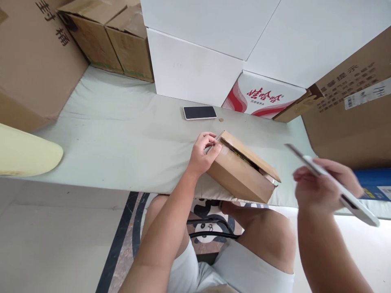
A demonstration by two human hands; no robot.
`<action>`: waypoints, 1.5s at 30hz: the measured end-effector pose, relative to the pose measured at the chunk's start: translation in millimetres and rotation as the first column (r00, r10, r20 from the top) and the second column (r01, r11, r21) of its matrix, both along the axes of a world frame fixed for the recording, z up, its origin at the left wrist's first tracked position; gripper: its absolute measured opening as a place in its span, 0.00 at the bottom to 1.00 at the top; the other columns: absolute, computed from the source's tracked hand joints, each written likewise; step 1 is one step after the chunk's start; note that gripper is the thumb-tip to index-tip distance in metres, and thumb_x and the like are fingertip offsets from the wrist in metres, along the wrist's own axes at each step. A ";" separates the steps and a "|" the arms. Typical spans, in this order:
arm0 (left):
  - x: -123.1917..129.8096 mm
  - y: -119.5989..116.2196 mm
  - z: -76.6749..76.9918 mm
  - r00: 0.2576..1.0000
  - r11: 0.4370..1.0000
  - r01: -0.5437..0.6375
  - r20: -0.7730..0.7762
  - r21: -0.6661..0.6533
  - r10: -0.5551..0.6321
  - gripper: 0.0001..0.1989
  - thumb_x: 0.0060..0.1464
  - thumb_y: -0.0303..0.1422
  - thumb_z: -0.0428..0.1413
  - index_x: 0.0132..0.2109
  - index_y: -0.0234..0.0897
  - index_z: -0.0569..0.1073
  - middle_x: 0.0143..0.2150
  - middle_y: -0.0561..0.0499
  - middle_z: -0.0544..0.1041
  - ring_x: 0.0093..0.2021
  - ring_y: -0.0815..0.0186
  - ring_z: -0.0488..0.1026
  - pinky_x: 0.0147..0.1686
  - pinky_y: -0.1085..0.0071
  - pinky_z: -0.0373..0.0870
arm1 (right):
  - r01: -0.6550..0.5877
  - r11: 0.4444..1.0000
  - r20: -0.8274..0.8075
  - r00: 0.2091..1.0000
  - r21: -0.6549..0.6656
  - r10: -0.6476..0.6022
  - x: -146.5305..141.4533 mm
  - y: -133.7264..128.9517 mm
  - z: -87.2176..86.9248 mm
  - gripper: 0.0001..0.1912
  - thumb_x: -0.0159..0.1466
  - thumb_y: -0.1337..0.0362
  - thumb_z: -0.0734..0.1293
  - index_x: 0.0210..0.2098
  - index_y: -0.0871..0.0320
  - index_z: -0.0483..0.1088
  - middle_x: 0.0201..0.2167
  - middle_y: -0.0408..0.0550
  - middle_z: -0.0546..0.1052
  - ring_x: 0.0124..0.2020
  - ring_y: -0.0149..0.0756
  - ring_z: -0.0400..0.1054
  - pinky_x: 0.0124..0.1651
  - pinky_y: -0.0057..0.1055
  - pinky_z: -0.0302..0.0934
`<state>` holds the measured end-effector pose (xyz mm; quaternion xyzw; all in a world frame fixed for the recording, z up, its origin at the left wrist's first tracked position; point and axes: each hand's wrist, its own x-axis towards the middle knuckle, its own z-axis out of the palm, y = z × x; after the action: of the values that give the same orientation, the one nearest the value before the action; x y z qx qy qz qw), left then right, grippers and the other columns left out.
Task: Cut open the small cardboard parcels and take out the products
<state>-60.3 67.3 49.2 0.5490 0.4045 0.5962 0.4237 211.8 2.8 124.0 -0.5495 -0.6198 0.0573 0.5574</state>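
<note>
Pale cloth point(125, 122), one knife point(340, 189), one box point(240, 175) in left grip point(204, 151)

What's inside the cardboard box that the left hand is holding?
Through the narrow gap beside the flap, something dark and yellow shows in the cardboard box, with something pale farther right. The flap and sides cover the rest, so I can't identify it.

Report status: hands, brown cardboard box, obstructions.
Left hand on box, top slightly open. Right hand gripping white-handled knife, blade out, apart from box. Black-screened phone beyond, not obstructing.
</note>
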 end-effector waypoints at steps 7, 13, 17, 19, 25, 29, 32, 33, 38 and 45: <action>-1.7 0.6 -6.3 1.000 0.997 0.001 -0.032 0.081 0.002 0.17 0.61 0.47 0.57 0.34 0.39 0.74 0.51 0.42 0.73 0.56 0.56 0.74 0.55 0.58 0.75 | 0.358 0.794 0.423 0.895 -0.490 -0.143 65.5 -3.6 -84.9 0.25 0.56 0.53 0.65 0.50 0.57 0.74 0.43 0.54 0.80 0.38 0.47 0.74 0.42 0.44 0.69; -7.0 -7.3 -4.6 1.000 0.987 -0.022 -0.001 0.158 0.022 0.23 0.55 0.56 0.62 0.32 0.40 0.75 0.52 0.44 0.73 0.60 0.53 0.73 0.61 0.53 0.72 | 0.236 0.846 0.330 0.941 -0.478 -0.076 61.3 29.8 -109.2 0.22 0.55 0.58 0.64 0.47 0.56 0.75 0.47 0.55 0.79 0.49 0.49 0.72 0.53 0.47 0.67; -11.2 -15.6 0.1 0.980 0.995 -0.051 0.196 0.081 0.034 0.26 0.53 0.55 0.64 0.23 0.38 0.72 0.52 0.46 0.73 0.64 0.50 0.71 0.62 0.54 0.73 | 0.126 0.988 0.021 0.992 -0.090 -0.125 37.8 8.2 -87.8 0.08 0.62 0.61 0.63 0.30 0.55 0.71 0.28 0.48 0.75 0.34 0.40 0.71 0.40 0.40 0.67; -13.9 -18.2 3.5 0.973 0.998 -0.047 0.229 0.046 0.035 0.29 0.55 0.57 0.60 0.20 0.38 0.70 0.51 0.45 0.74 0.65 0.50 0.70 0.62 0.55 0.73 | -0.115 0.991 -0.017 0.993 0.070 0.116 23.1 -10.9 -72.9 0.11 0.65 0.63 0.63 0.26 0.55 0.71 0.23 0.45 0.72 0.28 0.37 0.69 0.35 0.37 0.65; -25.9 -21.0 18.9 0.994 0.995 0.097 -0.059 0.005 -0.096 0.28 0.59 0.54 0.50 0.20 0.41 0.75 0.63 0.48 0.72 0.69 0.46 0.65 0.64 0.51 0.71 | -0.368 0.926 0.235 0.896 -0.079 0.376 2.6 -8.0 -43.2 0.18 0.70 0.58 0.61 0.51 0.50 0.79 0.53 0.52 0.79 0.56 0.47 0.72 0.59 0.49 0.65; -32.0 -24.4 22.5 0.946 0.982 0.180 -0.265 -0.057 -0.188 0.32 0.60 0.56 0.41 0.35 0.43 0.85 0.73 0.53 0.61 0.69 0.45 0.64 0.67 0.50 0.68 | -0.419 0.885 0.222 0.861 -0.201 0.458 4.2 15.8 -56.8 0.28 0.73 0.49 0.51 0.45 0.50 0.81 0.64 0.49 0.70 0.64 0.51 0.63 0.67 0.55 0.58; -32.5 -27.2 19.6 0.936 0.984 0.169 -0.303 -0.063 -0.180 0.33 0.60 0.55 0.39 0.37 0.42 0.84 0.73 0.52 0.58 0.66 0.45 0.66 0.65 0.51 0.70 | -0.388 0.922 0.088 0.918 -0.019 0.388 -2.5 18.2 -76.2 0.26 0.72 0.49 0.52 0.38 0.54 0.77 0.61 0.52 0.67 0.60 0.51 0.66 0.63 0.54 0.62; -31.6 -27.9 18.4 0.941 0.988 0.147 -0.301 -0.044 -0.154 0.33 0.59 0.55 0.39 0.35 0.41 0.84 0.72 0.50 0.59 0.66 0.45 0.66 0.64 0.50 0.71 | -0.346 0.936 0.020 0.938 0.063 0.345 -6.3 17.1 -81.7 0.24 0.72 0.49 0.52 0.36 0.54 0.74 0.60 0.53 0.66 0.59 0.51 0.67 0.62 0.54 0.63; -28.0 -27.7 14.8 0.956 0.999 -0.018 -0.291 0.039 0.028 0.31 0.59 0.55 0.39 0.30 0.41 0.79 0.67 0.46 0.65 0.69 0.44 0.61 0.66 0.48 0.69 | -0.299 0.926 -0.207 0.915 0.228 0.347 -20.3 13.1 -89.4 0.23 0.71 0.43 0.51 0.36 0.53 0.66 0.62 0.51 0.62 0.65 0.55 0.63 0.65 0.57 0.60; -41.7 -29.9 77.0 0.833 0.963 -0.217 -0.484 0.158 0.268 0.19 0.57 0.52 0.52 0.32 0.42 0.72 0.54 0.45 0.71 0.60 0.48 0.68 0.56 0.51 0.73 | -0.414 0.889 0.010 0.907 0.197 0.420 -15.1 1.5 -87.6 0.23 0.61 0.43 0.67 0.45 0.52 0.61 0.67 0.57 0.54 0.67 0.59 0.60 0.63 0.58 0.60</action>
<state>-102.0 37.4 126.3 0.6488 0.5374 0.5010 0.1981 196.7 4.3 36.3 -0.3453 -0.7166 0.1235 0.5933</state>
